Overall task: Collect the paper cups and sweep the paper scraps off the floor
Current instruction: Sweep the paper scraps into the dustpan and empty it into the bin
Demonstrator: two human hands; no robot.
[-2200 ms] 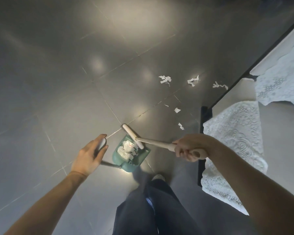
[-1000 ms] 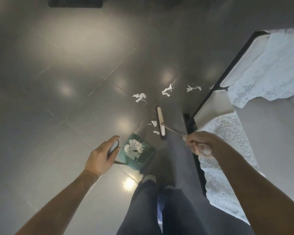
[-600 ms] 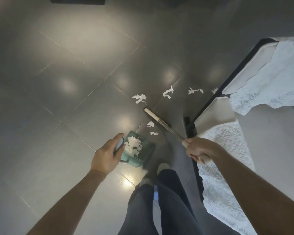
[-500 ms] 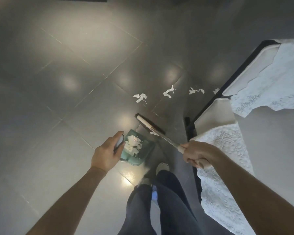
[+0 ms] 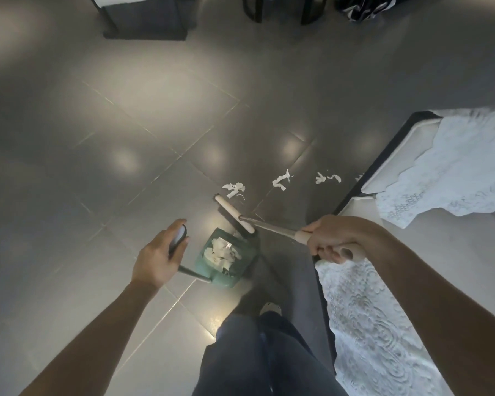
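A green dustpan point(image 5: 242, 271) stands on the grey tiled floor in front of my feet, with several white paper scraps inside it. My left hand point(image 5: 157, 254) grips the top of the dustpan's long handle. My right hand point(image 5: 333, 241) grips the handle of a broom, whose cream head point(image 5: 234, 213) lies at the dustpan's far lip. Three clusters of paper scraps lie on the floor beyond the broom: one point(image 5: 233, 188) just past the head, one point(image 5: 280, 180) in the middle, one point(image 5: 327, 178) to the right. No paper cups are in view.
A low white bed or sofa with a dark frame point(image 5: 383, 155) and lace cloths point(image 5: 457, 172) fills the right side. Dark furniture legs point(image 5: 143, 21) and a chair base point(image 5: 283, 10) stand at the far edge. My legs point(image 5: 257, 352) are at the bottom.
The broom head swept two small scraps toward me into the dustpan and now rests at its lip. My view has tilted up, bringing furniture at the far edge into view.
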